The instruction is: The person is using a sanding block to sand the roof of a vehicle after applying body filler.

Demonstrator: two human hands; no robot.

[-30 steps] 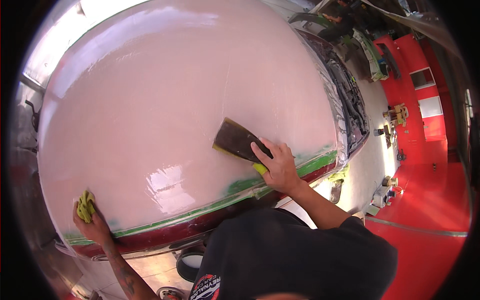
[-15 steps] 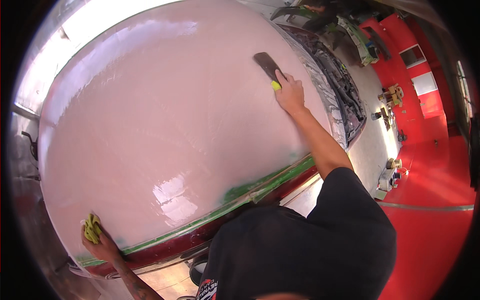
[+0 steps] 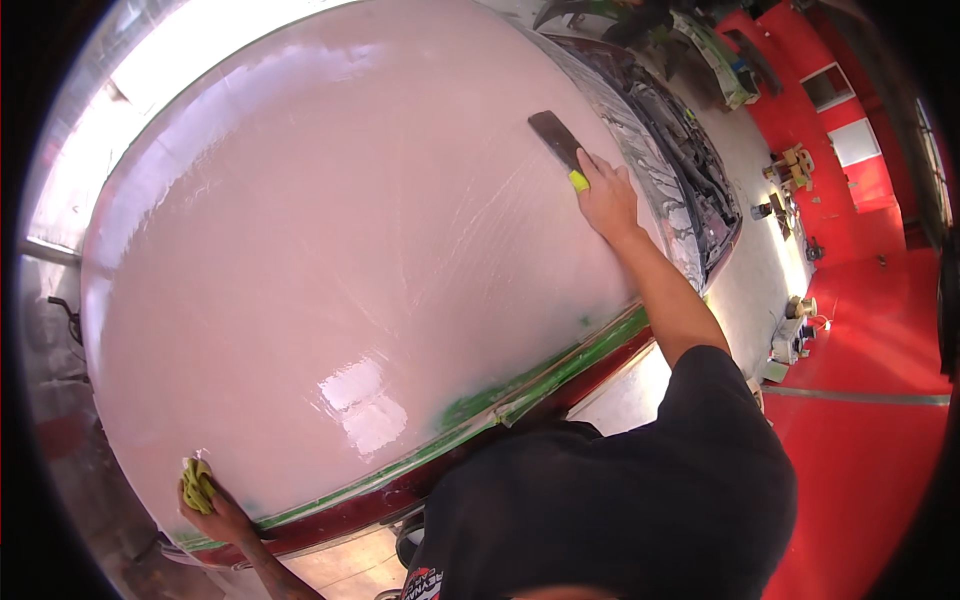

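1. The right hand (image 3: 608, 200) grips a long dark block (image 3: 556, 138) by its near end, with the fingers bent over it; the far end of the block points forward and to the left of the hand.
2. A small yellow-green piece (image 3: 578, 181) shows just left of the right hand, beside the block; whether it is part of the block cannot be told.
3. The left hand (image 3: 215, 515) is closed around a bunched yellow-green cloth (image 3: 199, 485), which bulges up between fingers and thumb, at the front of the hand.
4. Under both hands spreads a large, pale pink car panel (image 3: 280, 230); the block lies on its surface, and the left hand with the cloth is at its near left edge.
5. Thin pale streaks (image 3: 480, 210) run over the panel to the left of the right hand.
6. A green strip (image 3: 575, 362) follows the near edge of the panel, passing by the left wrist and lying well on the body side of the right hand; a maroon band (image 3: 365, 508) runs below it.
7. To the right of the right hand, crinkled shiny sheeting (image 3: 670, 210) borders the panel, with dark car parts (image 3: 705, 185) just past it.
8. Farther right of that hand stretches a bright red surface (image 3: 860, 330).
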